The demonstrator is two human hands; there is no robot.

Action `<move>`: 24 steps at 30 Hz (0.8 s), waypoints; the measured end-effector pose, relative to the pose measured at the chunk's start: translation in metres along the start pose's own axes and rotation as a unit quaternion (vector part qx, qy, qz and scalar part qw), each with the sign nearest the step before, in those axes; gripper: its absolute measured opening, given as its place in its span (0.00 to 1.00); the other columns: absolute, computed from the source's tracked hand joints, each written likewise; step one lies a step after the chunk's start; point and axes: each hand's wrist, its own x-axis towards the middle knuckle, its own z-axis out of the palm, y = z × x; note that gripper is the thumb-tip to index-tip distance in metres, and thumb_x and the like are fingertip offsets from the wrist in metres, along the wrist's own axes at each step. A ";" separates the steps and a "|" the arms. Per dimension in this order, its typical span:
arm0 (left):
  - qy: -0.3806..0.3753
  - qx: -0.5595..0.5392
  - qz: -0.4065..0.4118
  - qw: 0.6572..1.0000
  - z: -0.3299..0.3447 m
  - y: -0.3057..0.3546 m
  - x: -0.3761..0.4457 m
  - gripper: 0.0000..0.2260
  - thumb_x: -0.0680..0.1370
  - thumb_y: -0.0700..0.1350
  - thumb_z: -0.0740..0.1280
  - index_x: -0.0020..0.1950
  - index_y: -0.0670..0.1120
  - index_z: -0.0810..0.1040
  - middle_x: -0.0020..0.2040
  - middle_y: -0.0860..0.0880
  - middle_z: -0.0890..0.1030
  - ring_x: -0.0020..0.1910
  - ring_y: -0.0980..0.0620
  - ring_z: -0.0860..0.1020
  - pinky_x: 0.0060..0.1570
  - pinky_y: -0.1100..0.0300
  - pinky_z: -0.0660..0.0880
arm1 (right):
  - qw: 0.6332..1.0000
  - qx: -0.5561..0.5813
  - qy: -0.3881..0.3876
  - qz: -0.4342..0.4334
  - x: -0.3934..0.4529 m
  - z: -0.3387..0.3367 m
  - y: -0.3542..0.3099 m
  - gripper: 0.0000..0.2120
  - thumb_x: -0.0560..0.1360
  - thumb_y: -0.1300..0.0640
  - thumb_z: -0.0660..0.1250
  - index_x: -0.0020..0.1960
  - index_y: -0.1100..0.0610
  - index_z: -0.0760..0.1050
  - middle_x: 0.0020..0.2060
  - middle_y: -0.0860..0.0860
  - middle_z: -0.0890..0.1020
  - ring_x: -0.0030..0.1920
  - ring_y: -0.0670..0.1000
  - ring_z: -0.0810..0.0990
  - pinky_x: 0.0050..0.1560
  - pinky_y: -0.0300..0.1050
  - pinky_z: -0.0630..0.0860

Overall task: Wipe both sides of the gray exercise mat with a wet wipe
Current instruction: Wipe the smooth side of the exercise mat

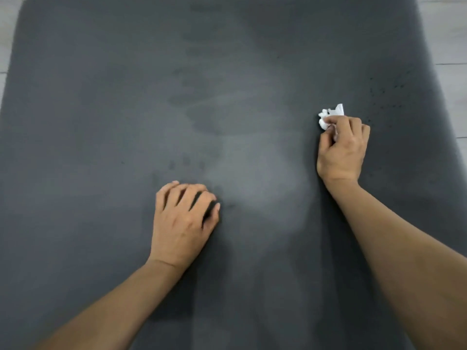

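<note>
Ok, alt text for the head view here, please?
A person's right hand presses a crumpled white wet wipe onto a gray exercise mat, while the left hand rests on the mat with fingers slightly bent.

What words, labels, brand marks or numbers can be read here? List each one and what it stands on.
None: no frame shows any readable text.
The flat gray foam exercise mat carries only dark damp patches and speckles, no logo or print.
The crumpled white wet wipe, pinched in the right hand, is blank.
The left hand rests on the mat, holding nothing.
</note>
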 end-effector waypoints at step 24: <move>-0.121 0.023 -0.050 0.991 -0.014 -0.019 -0.095 0.30 0.78 0.56 0.59 0.81 0.53 0.63 0.82 0.45 0.60 0.81 0.41 0.58 0.77 0.38 0.58 | 0.942 0.048 -0.147 -0.298 -0.061 0.056 -0.185 0.13 0.69 0.64 0.64 0.48 0.54 0.83 0.41 0.53 0.82 0.38 0.59 0.77 0.37 0.49 0.72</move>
